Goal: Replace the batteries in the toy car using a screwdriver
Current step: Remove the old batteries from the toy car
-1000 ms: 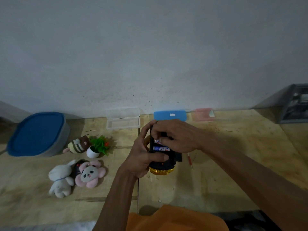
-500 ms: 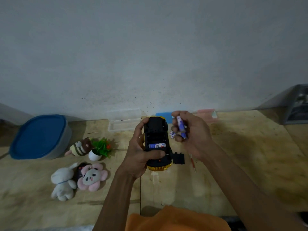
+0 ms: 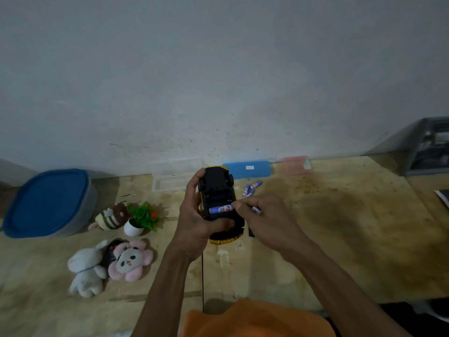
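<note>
The yellow toy car (image 3: 216,188) is upside down, its black underside facing me, and my left hand (image 3: 194,222) grips it above the table. Its battery bay is uncovered and one blue and white battery (image 3: 220,209) lies in the nearest slot. My right hand (image 3: 262,220) has its fingertips at the right end of that battery, and a second battery (image 3: 256,210) pokes out from between its curled fingers. A few loose batteries (image 3: 251,188) lie on the table just right of the car. A black piece (image 3: 250,232), seemingly the bay cover, peeks out under my right hand.
Wooden table (image 3: 340,227) against a wall. Blue-lidded tub (image 3: 48,203) at far left. Plush toys (image 3: 111,263) and a small potted plant (image 3: 138,218) sit left of my hands. Clear box (image 3: 173,181), blue case (image 3: 245,169) and pink box (image 3: 295,164) line the wall. Grey drawer unit (image 3: 430,144) at right.
My right hand lifted a battery out of the car, then came back down to the remaining battery in the bay. The car stays in my left hand.
</note>
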Tool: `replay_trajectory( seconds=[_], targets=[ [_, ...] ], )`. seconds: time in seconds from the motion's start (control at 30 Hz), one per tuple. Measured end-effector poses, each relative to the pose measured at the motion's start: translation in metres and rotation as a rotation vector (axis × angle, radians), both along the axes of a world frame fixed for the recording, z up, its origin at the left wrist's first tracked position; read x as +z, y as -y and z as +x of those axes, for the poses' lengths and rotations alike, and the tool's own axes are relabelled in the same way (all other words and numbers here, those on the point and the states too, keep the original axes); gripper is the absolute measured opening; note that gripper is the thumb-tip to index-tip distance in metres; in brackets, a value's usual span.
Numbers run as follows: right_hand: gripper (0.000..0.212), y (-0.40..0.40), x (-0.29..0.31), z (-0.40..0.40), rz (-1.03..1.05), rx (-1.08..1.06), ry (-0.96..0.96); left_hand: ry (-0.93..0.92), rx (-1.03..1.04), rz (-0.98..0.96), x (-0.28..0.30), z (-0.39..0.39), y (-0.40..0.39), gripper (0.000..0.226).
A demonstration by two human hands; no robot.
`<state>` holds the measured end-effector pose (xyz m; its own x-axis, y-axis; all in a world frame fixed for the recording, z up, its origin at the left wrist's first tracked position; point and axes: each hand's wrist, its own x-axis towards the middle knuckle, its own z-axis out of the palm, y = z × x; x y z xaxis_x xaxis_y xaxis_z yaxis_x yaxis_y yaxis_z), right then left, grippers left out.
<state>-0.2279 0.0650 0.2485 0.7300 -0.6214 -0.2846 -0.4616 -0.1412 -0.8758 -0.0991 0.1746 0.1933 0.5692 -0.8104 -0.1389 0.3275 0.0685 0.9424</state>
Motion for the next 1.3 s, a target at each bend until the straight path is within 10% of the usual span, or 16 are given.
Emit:
replay_trajectory(
  seconds=[0.53, 1.3],
  targets=[
    [0.023, -0.007, -0.012, 0.01, 0.352, -0.27, 0.015, 0.078, 0.055, 0.015, -0.004, -0.003, 0.0, 0.117],
    [0.014, -0.015, -0.027, 0.031, -0.092, -0.175, 0.111, -0.001, 0.043, 0.054, -0.017, -0.004, 0.0, 0.113]
  ],
)
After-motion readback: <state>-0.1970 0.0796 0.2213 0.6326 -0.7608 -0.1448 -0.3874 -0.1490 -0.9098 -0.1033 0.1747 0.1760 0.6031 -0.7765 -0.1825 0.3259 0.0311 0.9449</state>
